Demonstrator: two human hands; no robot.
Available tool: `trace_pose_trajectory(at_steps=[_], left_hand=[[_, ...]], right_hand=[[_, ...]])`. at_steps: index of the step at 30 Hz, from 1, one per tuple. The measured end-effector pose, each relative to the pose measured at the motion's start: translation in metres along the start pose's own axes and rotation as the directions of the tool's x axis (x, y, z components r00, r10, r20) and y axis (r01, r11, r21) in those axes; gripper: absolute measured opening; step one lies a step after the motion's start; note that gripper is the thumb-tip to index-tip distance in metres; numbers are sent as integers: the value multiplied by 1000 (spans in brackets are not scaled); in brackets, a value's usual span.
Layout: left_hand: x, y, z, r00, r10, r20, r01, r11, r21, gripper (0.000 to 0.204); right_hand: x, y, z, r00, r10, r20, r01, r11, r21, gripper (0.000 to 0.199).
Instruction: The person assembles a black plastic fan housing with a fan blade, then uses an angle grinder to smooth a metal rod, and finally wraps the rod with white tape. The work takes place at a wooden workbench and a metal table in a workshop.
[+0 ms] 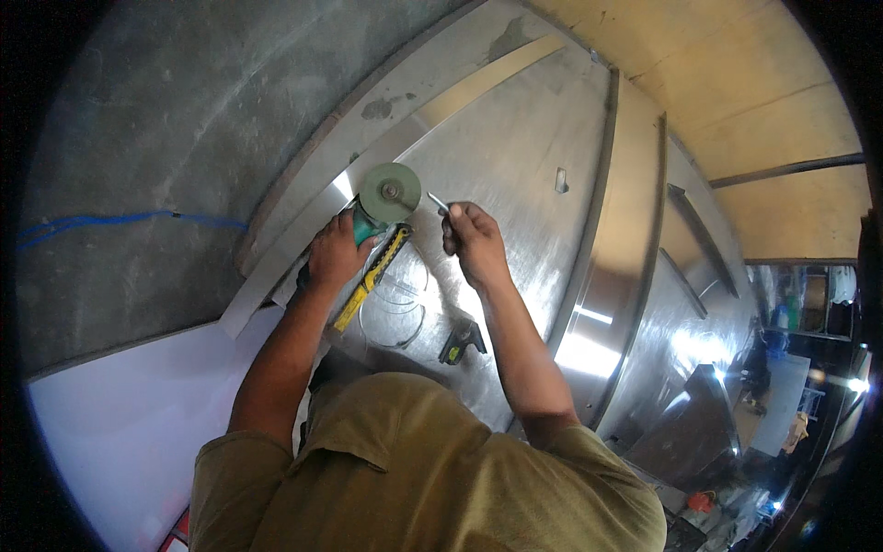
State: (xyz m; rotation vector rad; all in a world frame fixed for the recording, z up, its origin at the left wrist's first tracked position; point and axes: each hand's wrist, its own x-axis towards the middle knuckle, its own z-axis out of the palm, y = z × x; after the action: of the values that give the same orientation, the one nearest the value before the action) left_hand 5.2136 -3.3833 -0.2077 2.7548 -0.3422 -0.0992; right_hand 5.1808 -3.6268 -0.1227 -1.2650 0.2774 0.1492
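Observation:
My left hand (pixel 334 250) is wrapped round the body of a green angle grinder (pixel 366 226). Its round grey-green disc (pixel 391 191) faces up. In my right hand (pixel 475 241) a short, thin metal rod with a tapered tip (pixel 438 202) is pinched, the tip pointing at the disc and a little apart from it. Beside my left wrist lies a yellow and black utility knife (pixel 372 279). A small black tool with a yellow-green patch (pixel 462 341) rests on the metal sheet, left of my right forearm.
A large shiny metal sheet (pixel 515 138) covers the work surface, with long metal strips (pixel 635 184) on its right. A thin wire loop (pixel 422 322) lies near the knife. Blue cable (pixel 138 218) crosses the grey wall at left. Clutter stands at the far right.

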Motion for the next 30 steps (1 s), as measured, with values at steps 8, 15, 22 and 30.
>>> trace_pose_trajectory(at_steps=[8,15,22,30], left_hand=[[0,4,-1,999,-32,34,31,999,34,68],[-1,4,-3,1000,11,-19,-10,1000,21,68],[-2,4,-1,1000,-6,-30,7,1000,25,67],[-1,4,-3,1000,-19,6,19,999,38,65]], right_hand=[[-76,-66,10,908,-351,229,277,912,302,25],[-88,-75,10,880,-409,241,329,891,313,24],[-93,-75,12,872,-420,252,327,882,339,23],[-93,-77,13,877,-403,261,303,887,349,22]])
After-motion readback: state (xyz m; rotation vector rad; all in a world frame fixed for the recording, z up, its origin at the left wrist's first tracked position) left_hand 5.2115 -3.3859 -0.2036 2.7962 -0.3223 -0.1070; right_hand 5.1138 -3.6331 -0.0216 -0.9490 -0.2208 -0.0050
